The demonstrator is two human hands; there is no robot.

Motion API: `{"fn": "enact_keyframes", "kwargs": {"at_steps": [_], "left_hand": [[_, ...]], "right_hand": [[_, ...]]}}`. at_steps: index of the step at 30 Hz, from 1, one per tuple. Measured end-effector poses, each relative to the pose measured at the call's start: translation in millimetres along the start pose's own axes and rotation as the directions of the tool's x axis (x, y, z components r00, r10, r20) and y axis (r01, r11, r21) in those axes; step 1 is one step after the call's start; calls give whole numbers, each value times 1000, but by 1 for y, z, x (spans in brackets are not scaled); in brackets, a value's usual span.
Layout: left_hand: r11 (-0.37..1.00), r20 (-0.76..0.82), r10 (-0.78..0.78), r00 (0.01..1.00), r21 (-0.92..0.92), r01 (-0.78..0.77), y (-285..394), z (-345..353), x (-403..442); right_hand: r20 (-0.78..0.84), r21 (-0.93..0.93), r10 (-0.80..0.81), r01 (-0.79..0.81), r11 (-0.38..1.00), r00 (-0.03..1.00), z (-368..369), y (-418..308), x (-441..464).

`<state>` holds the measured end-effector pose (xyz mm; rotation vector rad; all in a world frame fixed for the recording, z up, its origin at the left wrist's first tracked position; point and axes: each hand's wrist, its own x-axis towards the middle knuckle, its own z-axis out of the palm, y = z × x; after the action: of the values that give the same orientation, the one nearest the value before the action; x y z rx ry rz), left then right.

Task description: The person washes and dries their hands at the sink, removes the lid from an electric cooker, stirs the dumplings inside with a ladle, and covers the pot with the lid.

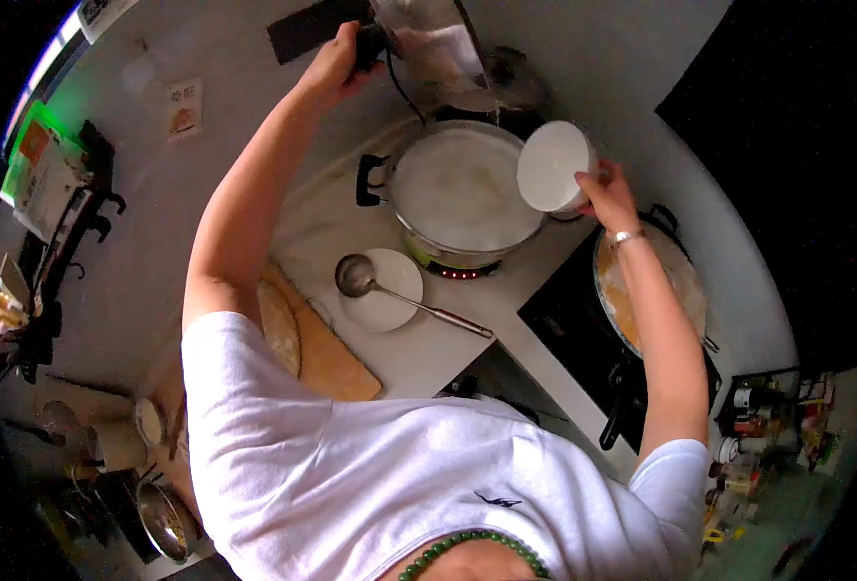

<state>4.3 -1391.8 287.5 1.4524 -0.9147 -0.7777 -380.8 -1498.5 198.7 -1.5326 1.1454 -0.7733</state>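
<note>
My right hand grips the rim of a white bowl, which is tilted at the right edge of a large pot of cloudy, pale liquid. High at the upper left, my left hand is closed around a dark object with a cord, near the wall; its exact shape is hard to make out. The pot stands on a cooker with red lights. In front of it a metal ladle rests on a white plate, its handle pointing right.
A pan with pale and orange food sits on the black hob at the right. A wooden board lies at the lower left. Bottles and jars line the far right. A metal bowl is at the bottom left.
</note>
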Motion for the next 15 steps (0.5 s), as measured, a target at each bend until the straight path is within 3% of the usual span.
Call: {"fn": "enact_keyframes", "kwargs": {"at_steps": [2,3,5,6,8,9,11,12,14,15], "left_hand": [[996,-51,20,998,-87,-25,2,-4,5],[996,-54,23,998,-86,-27,4,-5,6],[989,-92,35,995,-143,-48,13,-5,6],[988,-94,34,995,-146,-48,16,-6,6],[988,-150,115,982,-86,-129,20,-10,4],[988,-158,114,981,-88,-129,21,-14,4],[984,14,141,990,-111,-138,23,-26,8],[984,9,142,990,-111,-140,23,-30,13],[972,10,170,985,-165,-166,18,-36,15],[972,1,168,986,-165,-166,21,-43,12]], "right_hand": [[6,-397,-394,364,843,919,12,-10,20],[8,-396,-397,367,841,918,16,-16,23],[87,-654,-655,538,531,751,26,-42,17],[90,-655,-655,540,529,751,27,-46,19],[301,-727,-813,672,143,498,30,-52,21],[307,-722,-813,678,138,494,29,-54,19],[547,-691,-768,697,-191,331,26,-59,11],[550,-687,-769,700,-194,326,28,-57,7],[351,-743,-848,670,6,397,37,-47,-3],[357,-737,-848,676,2,392,43,-33,0]]}}
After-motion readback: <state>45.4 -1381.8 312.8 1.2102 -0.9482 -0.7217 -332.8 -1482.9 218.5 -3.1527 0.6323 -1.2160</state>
